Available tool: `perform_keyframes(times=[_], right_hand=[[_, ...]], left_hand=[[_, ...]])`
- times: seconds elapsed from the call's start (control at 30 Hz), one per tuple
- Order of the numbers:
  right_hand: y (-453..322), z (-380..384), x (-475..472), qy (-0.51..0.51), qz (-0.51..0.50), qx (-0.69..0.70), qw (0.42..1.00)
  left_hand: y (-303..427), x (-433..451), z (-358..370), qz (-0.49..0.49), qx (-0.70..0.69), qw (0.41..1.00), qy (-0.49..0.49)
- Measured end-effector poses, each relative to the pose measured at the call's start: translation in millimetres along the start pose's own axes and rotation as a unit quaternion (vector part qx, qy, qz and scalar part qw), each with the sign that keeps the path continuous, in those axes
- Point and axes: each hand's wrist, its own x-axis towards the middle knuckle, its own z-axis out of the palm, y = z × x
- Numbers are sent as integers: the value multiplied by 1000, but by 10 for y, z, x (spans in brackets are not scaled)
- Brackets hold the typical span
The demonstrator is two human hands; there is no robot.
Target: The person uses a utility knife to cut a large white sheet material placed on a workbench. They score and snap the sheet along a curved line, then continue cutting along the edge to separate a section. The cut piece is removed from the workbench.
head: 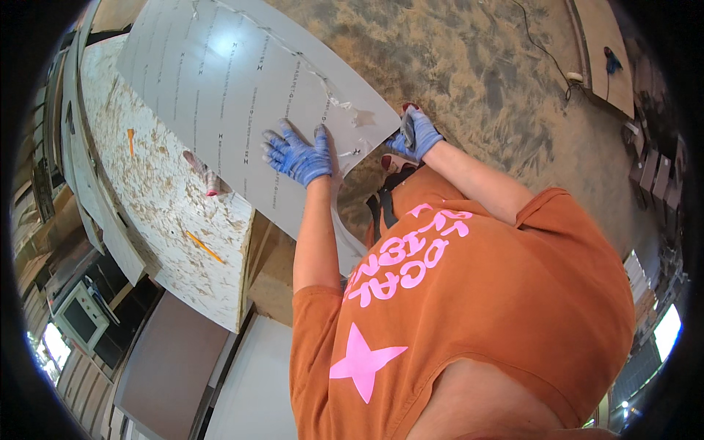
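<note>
A large grey laminated panel [220, 99] with printed film lies before me, overhanging a dusty pale board [165, 192]. My left hand [300, 154], in a blue knit glove with greyish fingertips, rests flat on the panel with its fingers spread. By the panel's near right corner, my right hand [418, 132] is curled in a matching glove. Its fingers close around a small grey object [408, 129], whose kind I cannot make out. Torn clear film [330, 88] runs loose along the panel's right side.
On the pale board lie a striped glove [203, 173], an orange marker or pencil [203, 246] and a small orange tool [130, 142]. Sawdust covers the floor [467, 66]. A cable [542, 49] trails near a leaning board [602, 49]. A control box [82, 316] stands at left.
</note>
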Motion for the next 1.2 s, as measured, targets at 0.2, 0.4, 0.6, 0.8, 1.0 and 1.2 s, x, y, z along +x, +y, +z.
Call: perform_keyframes(times=[0.2, 0.4, 0.6, 0.8, 1.0, 1.2], right_hand=[[259, 59, -120, -55, -33, 48, 997], [266, -114, 26, -36, 10, -102, 994], [-240, -343, -204, -96, -320, -370, 867], [-570, -213, -591, -68, -416, -772, 476], [-653, 7, -413, -212, -486, -808, 257], [-231, -324, -541, -116, -377, -891, 223]], left_hand=[[-13, -4, 23, 1, -11, 1000, 14], [-17, -12, 11, -5, -30, 1000, 3], [-12, -19, -14, -5, -46, 999, 6], [-4, -10, -36, -8, -40, 999, -6], [-2, -4, -35, -10, -43, 999, -10], [-21, -16, -42, -8, -45, 999, -11]])
